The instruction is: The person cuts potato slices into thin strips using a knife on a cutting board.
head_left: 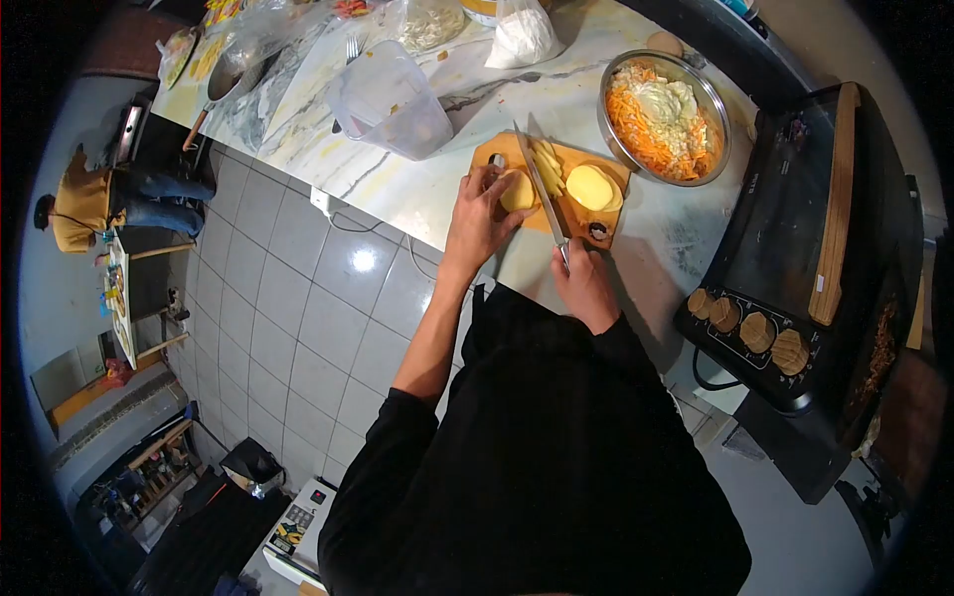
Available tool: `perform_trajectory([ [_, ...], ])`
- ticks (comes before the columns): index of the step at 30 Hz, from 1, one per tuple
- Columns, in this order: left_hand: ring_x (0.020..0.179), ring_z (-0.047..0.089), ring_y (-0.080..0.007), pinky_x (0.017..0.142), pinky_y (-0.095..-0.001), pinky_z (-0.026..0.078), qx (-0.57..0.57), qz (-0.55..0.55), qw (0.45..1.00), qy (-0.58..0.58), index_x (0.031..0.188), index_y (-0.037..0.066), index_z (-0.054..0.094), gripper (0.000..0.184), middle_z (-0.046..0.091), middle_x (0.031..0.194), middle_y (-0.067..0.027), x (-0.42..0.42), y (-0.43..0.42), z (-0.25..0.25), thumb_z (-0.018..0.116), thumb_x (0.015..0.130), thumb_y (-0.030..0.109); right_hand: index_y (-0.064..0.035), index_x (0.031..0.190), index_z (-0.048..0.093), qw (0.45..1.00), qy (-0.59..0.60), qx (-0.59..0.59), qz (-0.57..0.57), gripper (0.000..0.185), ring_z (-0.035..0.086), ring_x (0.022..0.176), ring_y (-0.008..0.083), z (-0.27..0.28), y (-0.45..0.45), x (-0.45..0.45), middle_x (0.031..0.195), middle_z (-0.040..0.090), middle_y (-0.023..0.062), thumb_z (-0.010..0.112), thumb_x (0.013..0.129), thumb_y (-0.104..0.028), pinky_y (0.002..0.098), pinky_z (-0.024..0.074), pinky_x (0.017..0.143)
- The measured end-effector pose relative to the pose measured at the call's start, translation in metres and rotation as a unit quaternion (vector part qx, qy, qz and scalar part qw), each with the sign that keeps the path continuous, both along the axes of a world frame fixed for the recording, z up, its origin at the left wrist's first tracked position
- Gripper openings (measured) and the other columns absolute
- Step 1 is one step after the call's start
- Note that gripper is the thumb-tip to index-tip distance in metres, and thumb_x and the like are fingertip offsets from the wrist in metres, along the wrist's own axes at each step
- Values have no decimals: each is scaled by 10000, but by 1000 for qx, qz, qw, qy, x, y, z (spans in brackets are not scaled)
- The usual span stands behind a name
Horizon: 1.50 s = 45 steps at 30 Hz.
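cutting potato is the step i read from my end of the feed: one pale yellow potato piece (518, 193) lies at the left of the cutting board (578, 157), cut strips (549, 165) lie just beyond the blade toward one o'clock, and a stack of rounded slices (593, 189) sits at three o'clock, seemingly waiting its turn. as i judge it, the next move calls for bringing the edge down through the potato piece, with the left fingertips tucked back from the steel.

the left hand (481, 226) comes in from seven o'clock, palm down, fingers half curled and spread over the potato piece, pinning it to the board. the right hand (586, 286) comes from five o'clock, wrapped firmly around the handle of the kitchen knife (543, 191), whose tip points to eleven. the blade runs just beside the left fingers; whether it touches the potato piece, i cannot tell.

from the board, the metal bowl (686, 181) with shredded carrot (626, 107) stands near at one o'clock, and the clear plastic tub (388, 99) at ten.
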<state>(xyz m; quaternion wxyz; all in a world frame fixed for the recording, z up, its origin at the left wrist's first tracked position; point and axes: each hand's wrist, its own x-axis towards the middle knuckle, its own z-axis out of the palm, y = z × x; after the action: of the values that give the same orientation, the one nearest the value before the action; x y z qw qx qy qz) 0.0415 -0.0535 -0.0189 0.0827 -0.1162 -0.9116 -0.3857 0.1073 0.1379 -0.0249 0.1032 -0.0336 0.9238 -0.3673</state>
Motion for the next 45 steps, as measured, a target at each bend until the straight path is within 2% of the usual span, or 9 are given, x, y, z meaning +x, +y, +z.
perform_trajectory([
  [3,1029,547,-340,909,-424,490,-5,-1,1000,-11,1246,32,640,607,562,1208,-152,2,-2,0,840,704,220,30,945,550,1000,-24,17,4,296,622,706,467,-2,-1,0,730,629,264,541,974,-265,554,476,620],
  [8,1088,512,-359,953,-433,466,-13,-25,1000,-7,1263,45,640,496,550,1302,-146,3,-2,2,767,800,173,15,953,561,1000,-18,-4,5,307,625,717,466,-8,-4,1,752,630,273,530,978,-289,556,481,641],
  [11,1124,494,-371,977,-436,451,-45,-24,999,13,1260,50,643,438,557,1316,-147,4,-4,-6,724,839,136,31,871,503,1000,-5,15,8,249,611,680,456,-8,-7,-1,692,616,250,575,956,-191,553,455,606],
  [17,1159,499,-365,991,-433,461,-61,-26,998,23,1260,53,651,415,549,1342,-141,8,-1,-9,699,851,109,26,901,512,1000,-5,27,2,259,600,690,475,5,-9,-3,705,610,262,567,964,-219,566,454,636],
  [19,1169,495,-369,995,-437,458,-51,-19,998,15,1257,49,651,410,548,1346,-139,10,2,-9,697,855,112,25,959,540,998,19,56,15,284,634,628,443,8,-10,-4,661,620,244,542,973,-259,513,495,548],
  [26,1191,491,-395,990,-452,469,-78,6,996,39,1245,69,666,389,551,1360,-124,13,7,-16,703,862,122,30,949,536,994,35,98,18,266,647,620,425,15,-22,-4,638,620,242,545,974,-235,496,504,548],
  [29,1184,499,-398,985,-455,474,-77,15,996,37,1225,77,681,373,556,1363,-126,14,9,-17,708,856,119,11,986,532,996,-24,80,-10,276,623,702,469,24,-25,-5,716,623,279,539,978,-265,557,488,659],
  [37,1184,501,-405,991,-456,468,-74,16,996,41,1200,72,697,355,556,1364,-148,14,10,-19,709,847,105,59,958,509,996,-11,90,21,271,636,601,437,32,-29,-6,622,614,249,537,976,-210,500,502,536],
  [45,1146,523,-402,1003,-449,452,-78,18,996,47,1200,48,693,344,573,1340,-175,14,13,-13,687,858,92,58,926,507,993,-20,117,22,277,661,608,410,41,-36,-8,627,625,241,508,991,-211,466,532,530],
])
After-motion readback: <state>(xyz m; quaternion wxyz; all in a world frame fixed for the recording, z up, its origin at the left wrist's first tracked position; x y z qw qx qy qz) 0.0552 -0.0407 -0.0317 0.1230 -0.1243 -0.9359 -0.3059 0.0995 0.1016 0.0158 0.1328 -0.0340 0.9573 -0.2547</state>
